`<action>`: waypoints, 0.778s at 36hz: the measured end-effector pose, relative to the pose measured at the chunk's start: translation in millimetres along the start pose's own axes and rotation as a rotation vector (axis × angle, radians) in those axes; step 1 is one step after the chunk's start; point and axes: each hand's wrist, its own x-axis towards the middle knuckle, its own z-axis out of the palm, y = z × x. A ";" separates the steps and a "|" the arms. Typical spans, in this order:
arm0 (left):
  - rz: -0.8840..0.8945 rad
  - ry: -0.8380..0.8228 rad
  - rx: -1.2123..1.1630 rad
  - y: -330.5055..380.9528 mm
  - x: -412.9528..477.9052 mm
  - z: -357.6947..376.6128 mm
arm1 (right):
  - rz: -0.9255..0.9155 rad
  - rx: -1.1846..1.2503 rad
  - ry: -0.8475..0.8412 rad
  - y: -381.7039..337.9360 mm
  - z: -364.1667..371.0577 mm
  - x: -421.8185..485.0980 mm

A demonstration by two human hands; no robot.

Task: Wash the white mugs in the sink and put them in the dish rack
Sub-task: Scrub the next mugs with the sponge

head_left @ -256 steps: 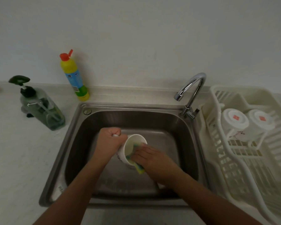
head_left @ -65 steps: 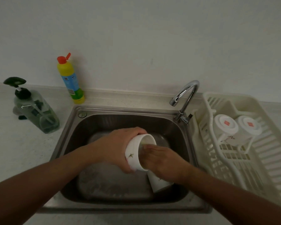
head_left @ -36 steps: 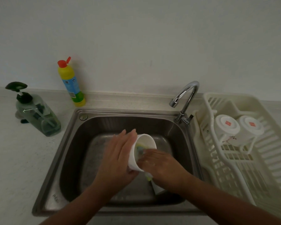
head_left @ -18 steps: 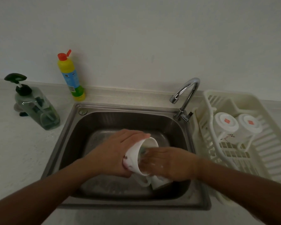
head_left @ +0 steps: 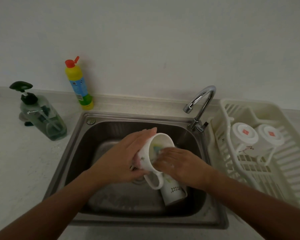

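Over the steel sink (head_left: pixel 76 153), my left hand (head_left: pixel 121 158) grips a white mug (head_left: pixel 150 151) tilted on its side, mouth facing right and handle hanging down. My right hand (head_left: pixel 178 163) has its fingers inside the mug's mouth, pressing a yellow-green sponge (head_left: pixel 155 148) against the inner wall. A second white mug (head_left: pixel 173 192) lies on the sink floor below my right hand. Two more white mugs (head_left: pixel 243 135) (head_left: pixel 271 137) sit upside down in the white dish rack (head_left: pixel 284 179) to the right.
A chrome tap (head_left: pixel 200 108) arches over the sink's back right corner. On the counter to the left stand a yellow bottle with a red cap (head_left: pixel 78 85) and a clear pump soap bottle (head_left: pixel 42 116). A wall runs behind.
The mug has turned in my left hand, so its handle now points down. My right hand keeps rubbing the sponge inside it. The view has shifted slightly.
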 end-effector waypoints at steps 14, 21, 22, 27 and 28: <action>-0.122 0.320 -0.048 10.3 -34.6 54.5 | 0.572 0.219 0.041 -46.4 32.0 14.1; -0.221 0.710 -0.392 12.5 -23.8 65.6 | 0.716 0.296 0.190 -71.7 27.6 32.2; -0.288 0.729 -0.472 16.7 -20.8 66.1 | 0.730 0.340 0.201 -74.8 30.9 30.6; -0.465 0.888 -0.710 39.0 -6.2 54.0 | 0.512 0.247 0.142 -75.1 50.8 15.9; -0.458 0.917 -0.747 39.9 -4.1 50.3 | 0.407 0.183 0.149 -68.8 52.0 12.1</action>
